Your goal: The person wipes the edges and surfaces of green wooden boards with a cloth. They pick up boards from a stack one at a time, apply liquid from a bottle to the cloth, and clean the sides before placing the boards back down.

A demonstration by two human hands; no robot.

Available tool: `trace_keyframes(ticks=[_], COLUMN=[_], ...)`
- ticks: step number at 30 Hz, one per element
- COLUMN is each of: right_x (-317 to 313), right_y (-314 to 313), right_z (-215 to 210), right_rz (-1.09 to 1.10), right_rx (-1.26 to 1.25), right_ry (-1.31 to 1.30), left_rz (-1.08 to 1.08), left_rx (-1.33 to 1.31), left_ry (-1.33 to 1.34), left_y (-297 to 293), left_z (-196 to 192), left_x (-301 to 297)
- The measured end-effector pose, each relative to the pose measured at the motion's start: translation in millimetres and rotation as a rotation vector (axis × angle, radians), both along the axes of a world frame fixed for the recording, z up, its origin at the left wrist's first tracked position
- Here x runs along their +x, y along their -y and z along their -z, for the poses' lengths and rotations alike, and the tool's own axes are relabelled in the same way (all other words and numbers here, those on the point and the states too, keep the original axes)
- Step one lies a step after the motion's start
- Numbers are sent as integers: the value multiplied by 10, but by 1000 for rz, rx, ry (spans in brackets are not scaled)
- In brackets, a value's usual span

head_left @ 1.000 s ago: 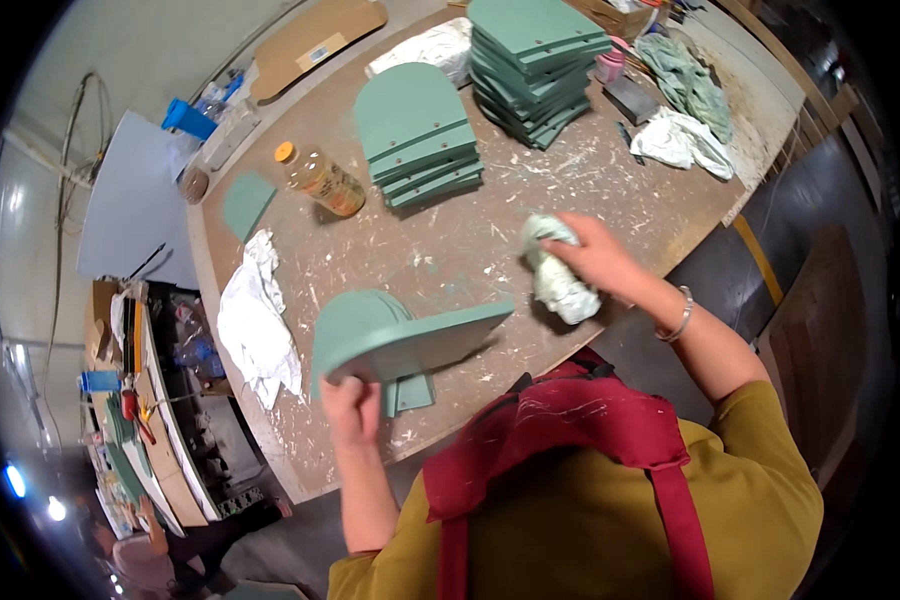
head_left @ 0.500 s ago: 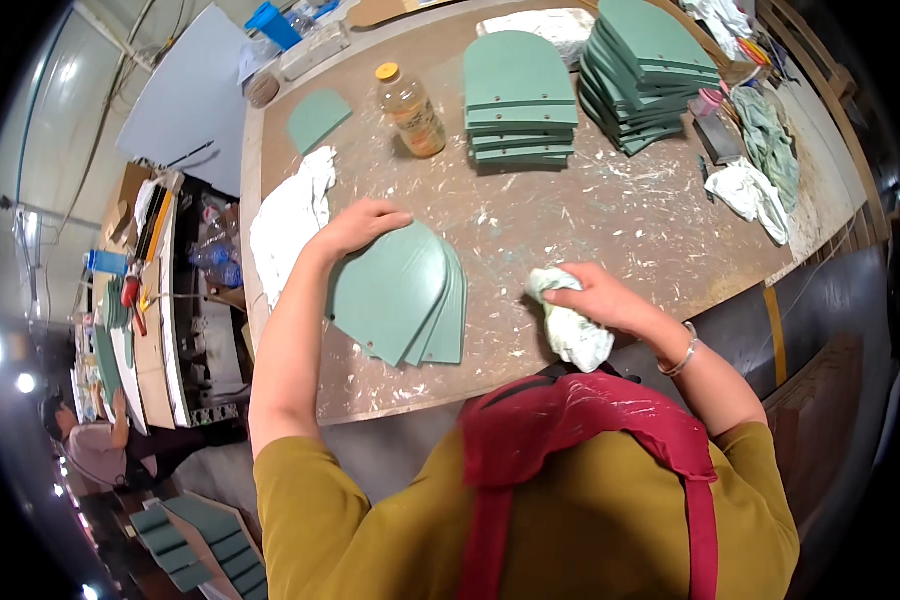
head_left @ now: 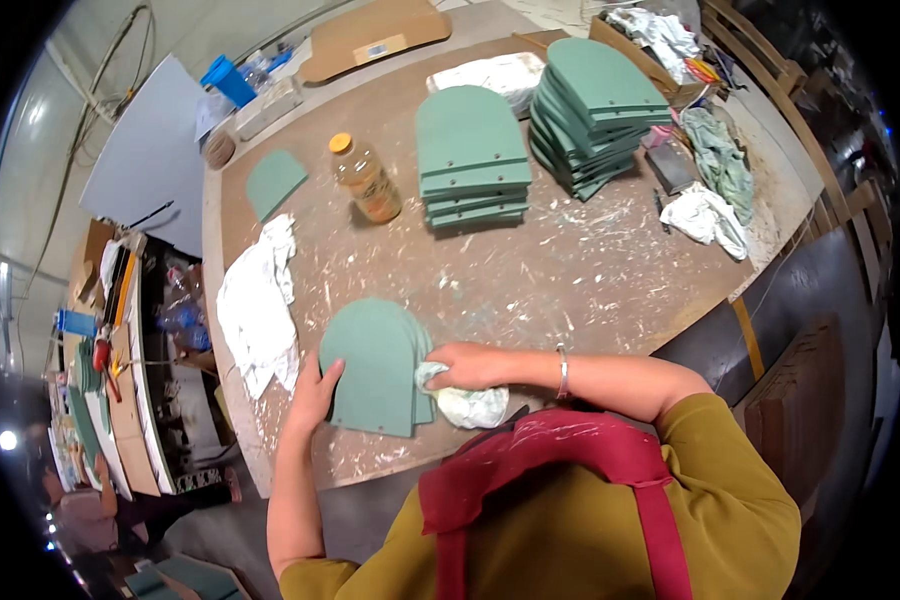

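A small fanned pile of green arch-topped panels (head_left: 370,365) lies on the worktable near me. My left hand (head_left: 313,392) is at the pile's left edge, its thumb over the top panel and its fingers along the side, gripping it. On the other side, my right hand (head_left: 467,367) is closed around a crumpled white cloth (head_left: 473,407) with greenish stains. The cloth touches the right edges of the panels. Small dark dots show near the top panel's straight lower edge.
Beyond stand a bottle with a yellow cap (head_left: 366,180) and two stacks of green panels (head_left: 472,140) (head_left: 610,85). A white cloth (head_left: 260,305) and a single green panel (head_left: 276,183) lie at left. A person (head_left: 95,510) works at another bench, far left.
My left hand has gone from the top of the pile to its left edge. My right hand has brought the cloth leftward against the panels. The top panel now sits straighter on the pile.
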State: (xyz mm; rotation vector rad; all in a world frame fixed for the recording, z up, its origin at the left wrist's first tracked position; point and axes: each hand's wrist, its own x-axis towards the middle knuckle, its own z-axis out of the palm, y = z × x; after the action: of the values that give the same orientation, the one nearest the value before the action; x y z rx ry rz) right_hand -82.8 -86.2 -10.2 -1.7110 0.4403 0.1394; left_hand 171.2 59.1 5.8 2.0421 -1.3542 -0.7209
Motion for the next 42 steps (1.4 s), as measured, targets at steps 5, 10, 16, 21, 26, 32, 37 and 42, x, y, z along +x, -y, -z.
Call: trace_keyframes(ticks=[5, 10, 16, 21, 26, 32, 37, 42], right_x=[-548, -1167, -1759, -1788, -1978, -2365, -2000, -1141], right_y=[366, 682, 648, 632, 797, 1074, 866, 380], right_z=[-151, -686, -458, -167, -383, -816, -1050, -873], right_rz=[157, 618, 882, 836, 905, 1180, 1011, 354], right_rx=[128, 526, 414, 521, 469, 236, -365, -1224], right_ry=[53, 226, 255, 245, 280, 484, 533, 412], left_rz=[27, -36, -329, -549, -366, -156, -121, -122], left_rx=[-90, -344, -292, -349, -663, -467, -436, -488], left_ry=[-113, -225, -346, -225, -649, -443, -615, -464], left_y=[921, 2396, 3221, 3130, 2744, 1511, 1269, 1169], left_z=[-632, -428, -112, -35, -910, -859, -273, -75], left_x=[-441, -887, -1309, -1146, -1541, -2059, -2401, -2493])
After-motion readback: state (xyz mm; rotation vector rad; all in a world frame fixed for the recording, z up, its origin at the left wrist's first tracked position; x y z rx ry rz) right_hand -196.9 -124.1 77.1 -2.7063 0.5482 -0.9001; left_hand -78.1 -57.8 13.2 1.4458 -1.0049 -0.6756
